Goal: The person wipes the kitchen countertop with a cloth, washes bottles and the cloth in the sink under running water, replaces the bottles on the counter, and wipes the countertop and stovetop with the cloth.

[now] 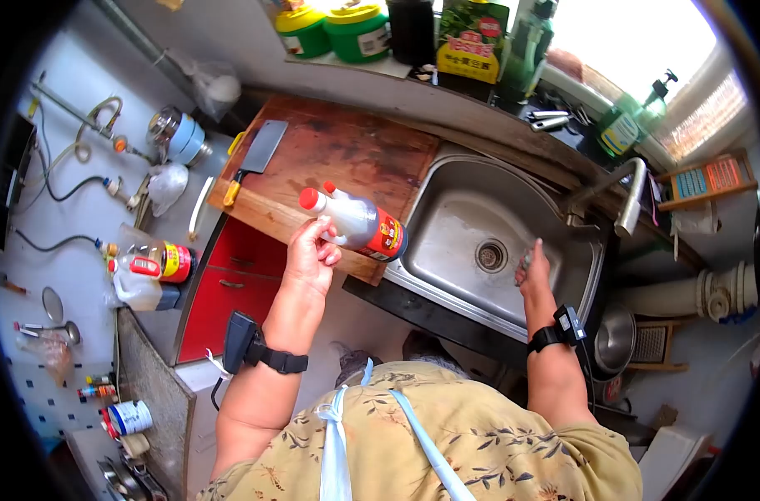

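Observation:
My left hand (311, 252) is closed around the handle of a sauce bottle (363, 224), a clear plastic one with a red cap, a red label and dark liquid near its base. The bottle is tilted above the front right part of the wooden cutting board (338, 138). Over the steel sink (455, 209) is my right hand (534, 269), seen edge-on with its fingers stretched out near the drain. Nothing clear shows in that hand, though its palm side is partly hidden. A cleaver (261, 150) lies on the board's left side.
A faucet (626, 200) arches over the sink's right side. Green tubs (355, 33) and pump bottles (630, 121) line the windowsill. More bottles (159, 271) stand on the left counter. A metal bowl (614, 338) sits right of the sink, and red drawers (238, 284) are below the board.

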{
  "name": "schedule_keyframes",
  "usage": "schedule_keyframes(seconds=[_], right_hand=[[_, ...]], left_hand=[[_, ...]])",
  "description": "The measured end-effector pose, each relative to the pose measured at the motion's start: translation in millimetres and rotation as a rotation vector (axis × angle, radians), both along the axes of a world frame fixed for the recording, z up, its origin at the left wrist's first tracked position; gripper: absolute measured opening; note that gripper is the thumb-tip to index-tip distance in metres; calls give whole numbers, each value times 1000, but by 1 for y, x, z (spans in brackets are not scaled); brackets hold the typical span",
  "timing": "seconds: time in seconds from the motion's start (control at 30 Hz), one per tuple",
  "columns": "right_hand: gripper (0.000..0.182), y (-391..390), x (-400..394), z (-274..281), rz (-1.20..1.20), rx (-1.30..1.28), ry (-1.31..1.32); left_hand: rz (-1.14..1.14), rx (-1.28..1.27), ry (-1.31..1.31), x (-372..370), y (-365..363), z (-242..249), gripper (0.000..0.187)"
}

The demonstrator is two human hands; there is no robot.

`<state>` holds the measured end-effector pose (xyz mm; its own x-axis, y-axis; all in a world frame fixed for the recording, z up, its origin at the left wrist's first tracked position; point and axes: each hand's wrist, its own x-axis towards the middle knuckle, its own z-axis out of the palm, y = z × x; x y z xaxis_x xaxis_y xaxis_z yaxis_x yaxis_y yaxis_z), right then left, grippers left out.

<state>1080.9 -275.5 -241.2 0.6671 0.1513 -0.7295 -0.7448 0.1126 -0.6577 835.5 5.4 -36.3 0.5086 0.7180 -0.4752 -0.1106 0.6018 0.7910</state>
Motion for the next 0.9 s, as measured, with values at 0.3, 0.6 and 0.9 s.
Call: schedule_keyframes(seconds=[0.3, 0.6, 0.9], right_hand=[[34, -34, -54, -24, -5, -186, 54], [45, 26, -95, 44, 265, 169, -146], [29, 73, -129, 90, 255, -257, -345]], left_hand=[[175, 32, -49, -116, 4, 19, 8], [392, 45, -44, -260, 24, 22, 9], [679, 90, -18, -434, 58, 22, 9]])
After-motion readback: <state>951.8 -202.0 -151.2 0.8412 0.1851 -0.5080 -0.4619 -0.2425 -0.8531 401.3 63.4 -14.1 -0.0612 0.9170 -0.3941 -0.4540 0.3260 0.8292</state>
